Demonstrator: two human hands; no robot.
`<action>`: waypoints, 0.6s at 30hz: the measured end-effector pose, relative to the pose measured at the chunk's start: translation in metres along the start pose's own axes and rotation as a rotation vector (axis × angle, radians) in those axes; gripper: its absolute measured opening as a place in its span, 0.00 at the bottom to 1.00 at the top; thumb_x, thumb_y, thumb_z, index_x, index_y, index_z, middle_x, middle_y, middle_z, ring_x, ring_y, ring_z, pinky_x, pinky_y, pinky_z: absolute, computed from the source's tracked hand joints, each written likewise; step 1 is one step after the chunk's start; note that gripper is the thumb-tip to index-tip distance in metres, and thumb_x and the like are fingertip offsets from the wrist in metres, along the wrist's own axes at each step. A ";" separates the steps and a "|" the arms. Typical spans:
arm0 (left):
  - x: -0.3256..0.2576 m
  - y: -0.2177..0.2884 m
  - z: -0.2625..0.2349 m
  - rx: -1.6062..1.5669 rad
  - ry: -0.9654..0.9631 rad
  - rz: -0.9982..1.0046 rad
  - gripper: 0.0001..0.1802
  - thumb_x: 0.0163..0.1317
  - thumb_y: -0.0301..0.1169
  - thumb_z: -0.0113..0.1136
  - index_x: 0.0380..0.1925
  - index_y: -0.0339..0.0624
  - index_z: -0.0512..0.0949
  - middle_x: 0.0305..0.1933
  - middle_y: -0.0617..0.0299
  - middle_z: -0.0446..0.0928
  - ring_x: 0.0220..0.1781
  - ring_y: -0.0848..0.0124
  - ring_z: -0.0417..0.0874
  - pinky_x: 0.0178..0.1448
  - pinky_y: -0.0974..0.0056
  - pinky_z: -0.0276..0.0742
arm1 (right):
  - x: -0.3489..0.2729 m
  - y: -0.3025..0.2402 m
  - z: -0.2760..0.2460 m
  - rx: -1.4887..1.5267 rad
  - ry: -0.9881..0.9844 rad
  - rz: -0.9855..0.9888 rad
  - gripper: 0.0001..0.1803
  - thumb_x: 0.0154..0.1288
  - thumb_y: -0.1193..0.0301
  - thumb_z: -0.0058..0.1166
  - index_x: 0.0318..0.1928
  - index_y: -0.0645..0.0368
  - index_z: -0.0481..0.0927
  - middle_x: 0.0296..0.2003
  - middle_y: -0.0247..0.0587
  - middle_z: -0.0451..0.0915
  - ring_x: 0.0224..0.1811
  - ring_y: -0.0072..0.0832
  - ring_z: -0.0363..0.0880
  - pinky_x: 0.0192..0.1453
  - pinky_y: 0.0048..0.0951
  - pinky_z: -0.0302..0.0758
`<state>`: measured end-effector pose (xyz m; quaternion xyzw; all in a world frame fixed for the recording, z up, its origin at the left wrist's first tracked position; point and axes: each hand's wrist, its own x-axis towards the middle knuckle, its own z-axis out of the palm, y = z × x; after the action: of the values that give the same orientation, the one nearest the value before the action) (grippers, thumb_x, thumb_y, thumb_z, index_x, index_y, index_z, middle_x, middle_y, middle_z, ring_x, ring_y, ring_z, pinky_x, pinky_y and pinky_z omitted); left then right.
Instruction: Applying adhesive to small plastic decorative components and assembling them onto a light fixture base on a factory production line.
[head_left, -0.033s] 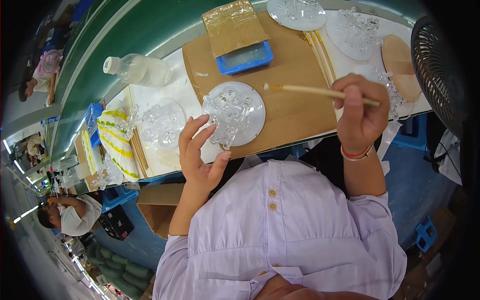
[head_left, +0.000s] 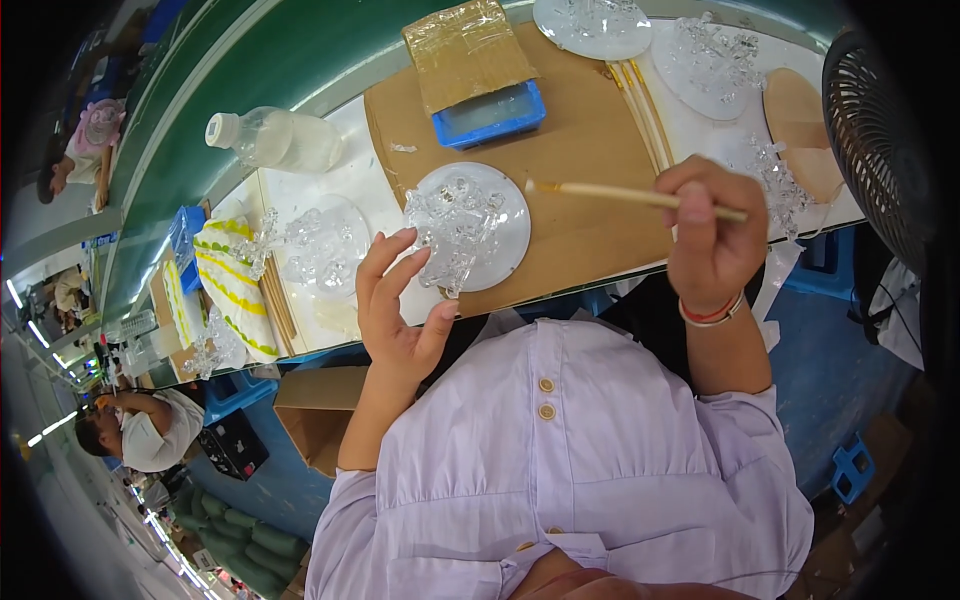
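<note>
Head view: white plate (head_left: pixel 514 238) centre-left of frame, clear pieces (head_left: pixel 462 215) on it. Left hand (head_left: pixel 397 310) nearer, fingers spread, contact unclear. Right hand (head_left: pixel 715 228) pinches brush (head_left: pixel 610 193), near level, tip beside plate's right rim.

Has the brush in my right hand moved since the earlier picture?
Yes, slightly: the brush has shifted toward your body and a little left, judged against the blue tray.

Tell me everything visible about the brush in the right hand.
The brush is slim, with a pale, wood-like handle, a yellowish band and a small whitish tip. The right hand pinches it near its rear end, leaving a stub showing. It points leftward against brown cardboard, tip near the rim of the white plate; whether they touch is unclear.
</note>
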<state>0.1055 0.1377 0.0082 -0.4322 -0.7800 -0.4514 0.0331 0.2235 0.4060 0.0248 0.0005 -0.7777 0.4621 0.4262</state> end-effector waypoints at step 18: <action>0.001 -0.002 -0.002 0.001 0.015 -0.009 0.19 0.60 0.34 0.62 0.49 0.38 0.77 0.55 0.52 0.76 0.61 0.54 0.74 0.71 0.44 0.58 | -0.020 0.006 0.026 -0.097 -0.156 0.002 0.03 0.65 0.81 0.50 0.37 0.63 0.70 0.26 0.46 0.78 0.24 0.33 0.75 0.29 0.28 0.71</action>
<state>0.1026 0.1363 0.0084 -0.4254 -0.7818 -0.4544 0.0372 0.2165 0.3834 0.0020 0.0152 -0.8300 0.4230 0.3633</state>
